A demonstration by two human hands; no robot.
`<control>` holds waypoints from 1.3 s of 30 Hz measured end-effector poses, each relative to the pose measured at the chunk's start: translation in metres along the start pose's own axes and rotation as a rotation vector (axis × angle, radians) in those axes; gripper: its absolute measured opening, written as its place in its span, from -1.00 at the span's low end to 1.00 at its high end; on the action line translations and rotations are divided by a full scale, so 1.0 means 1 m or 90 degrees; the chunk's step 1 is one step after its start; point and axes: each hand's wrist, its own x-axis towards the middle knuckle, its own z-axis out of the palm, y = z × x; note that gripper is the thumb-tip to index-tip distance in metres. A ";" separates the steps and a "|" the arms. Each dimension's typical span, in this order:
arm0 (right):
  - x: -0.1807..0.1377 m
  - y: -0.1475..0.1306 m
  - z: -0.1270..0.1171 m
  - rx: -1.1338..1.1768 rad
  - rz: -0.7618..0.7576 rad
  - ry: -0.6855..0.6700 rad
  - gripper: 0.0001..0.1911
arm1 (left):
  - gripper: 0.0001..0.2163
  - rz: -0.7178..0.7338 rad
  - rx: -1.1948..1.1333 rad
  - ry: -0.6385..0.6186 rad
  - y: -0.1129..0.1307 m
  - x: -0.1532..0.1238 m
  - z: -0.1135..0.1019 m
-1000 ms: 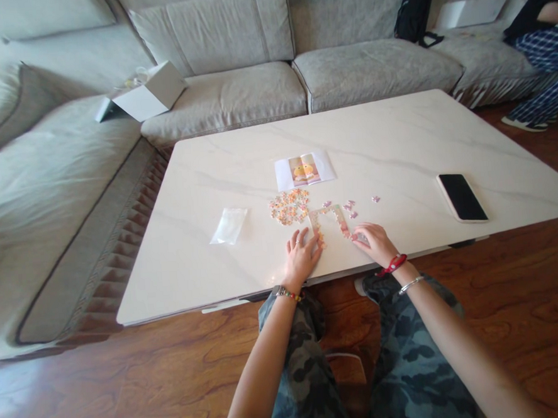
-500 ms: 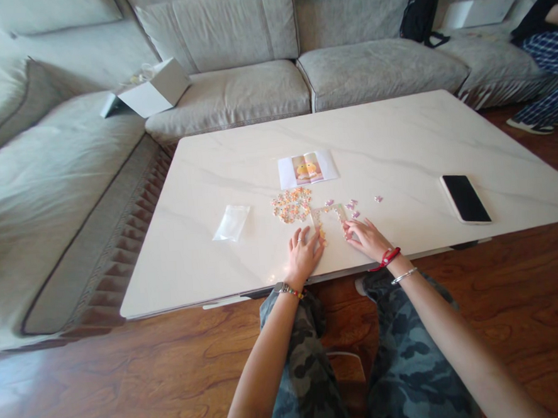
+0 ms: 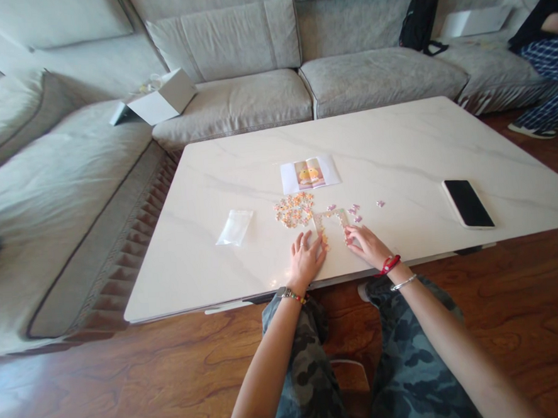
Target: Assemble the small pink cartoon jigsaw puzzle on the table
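Small jigsaw puzzle pieces (image 3: 294, 210) lie in a loose orange and pale heap on the white table. To its right, a joined strip of puzzle pieces (image 3: 329, 215) forms three sides of a rectangle, open toward me. My left hand (image 3: 305, 258) rests flat, fingers spread, its fingertips against the strip's left side. At the lower end of the right side, my right hand (image 3: 367, 244) has its thumb and fingers pinched together on a puzzle piece, mostly covered by the fingertips. Several loose purple pieces (image 3: 353, 209) lie beyond that hand.
A printed picture sheet (image 3: 311, 173) lies behind the heap. On the left is a clear plastic bag (image 3: 235, 227), on the right a phone (image 3: 468, 204). A grey sofa (image 3: 384, 76) runs behind the table (image 3: 183, 271). Another person's checked trouser leg (image 3: 544, 101) shows far right.
The whole view has shifted slightly, with everything a little lower. Both hands stay at the two sides of the strip, the right fingers moving only slightly.
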 end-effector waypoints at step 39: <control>0.058 0.042 0.005 -0.065 -0.079 -0.105 -0.95 | -0.66 -0.108 0.061 -0.031 -0.006 0.061 -0.005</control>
